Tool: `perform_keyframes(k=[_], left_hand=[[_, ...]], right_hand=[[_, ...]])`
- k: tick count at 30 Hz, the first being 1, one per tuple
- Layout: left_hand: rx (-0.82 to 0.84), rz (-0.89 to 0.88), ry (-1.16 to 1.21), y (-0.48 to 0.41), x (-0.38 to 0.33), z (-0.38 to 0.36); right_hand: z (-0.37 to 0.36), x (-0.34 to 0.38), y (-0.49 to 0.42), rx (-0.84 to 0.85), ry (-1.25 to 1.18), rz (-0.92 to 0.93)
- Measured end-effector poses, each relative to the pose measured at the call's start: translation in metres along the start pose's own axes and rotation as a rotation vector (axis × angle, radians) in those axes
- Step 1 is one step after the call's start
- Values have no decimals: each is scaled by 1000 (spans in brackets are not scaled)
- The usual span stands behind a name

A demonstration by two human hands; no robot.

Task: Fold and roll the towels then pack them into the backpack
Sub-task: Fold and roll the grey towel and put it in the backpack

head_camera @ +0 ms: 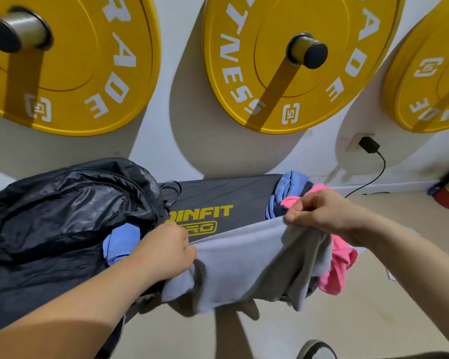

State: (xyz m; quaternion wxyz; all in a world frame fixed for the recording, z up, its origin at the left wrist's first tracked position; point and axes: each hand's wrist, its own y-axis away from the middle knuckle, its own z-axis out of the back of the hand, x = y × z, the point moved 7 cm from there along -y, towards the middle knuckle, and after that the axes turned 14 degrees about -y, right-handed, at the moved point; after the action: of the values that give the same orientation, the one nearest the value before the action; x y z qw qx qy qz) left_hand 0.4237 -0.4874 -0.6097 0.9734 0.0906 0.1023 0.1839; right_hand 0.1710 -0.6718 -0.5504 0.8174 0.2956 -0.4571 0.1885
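grey towel (257, 260), spread above the table (231, 195), fingers (302, 206) of left hand (166, 247) and right hand (319, 211) pinching its top corners; folding apparently starting, next likely bring corners together.

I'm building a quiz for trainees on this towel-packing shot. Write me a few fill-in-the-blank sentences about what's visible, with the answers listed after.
1. The stretched towel pinched by the left hand and right hand is ____ in colour.
2. The black backpack lies on the person's ____ side.
3. The wall plates are ____ with white lettering.
Missing words: grey; left; yellow.
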Motion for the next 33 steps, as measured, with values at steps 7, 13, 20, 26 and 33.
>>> perform_keyframes(k=[7, 13, 20, 26, 33], left_hand=[[-98, 193, 242, 5, 25, 11], [-130, 202, 346, 5, 10, 19], [-183, 74, 722, 21, -47, 40], [-146, 9, 799, 27, -68, 42], [-371, -227, 503, 23, -68, 56]], right_hand=[[34, -42, 4, -404, -97, -87], [12, -37, -5, -368, -217, -37], [-54, 26, 5, -188, -198, 243], [-82, 48, 12, -7, -272, 292], [-98, 58, 19, 174, -219, 331]])
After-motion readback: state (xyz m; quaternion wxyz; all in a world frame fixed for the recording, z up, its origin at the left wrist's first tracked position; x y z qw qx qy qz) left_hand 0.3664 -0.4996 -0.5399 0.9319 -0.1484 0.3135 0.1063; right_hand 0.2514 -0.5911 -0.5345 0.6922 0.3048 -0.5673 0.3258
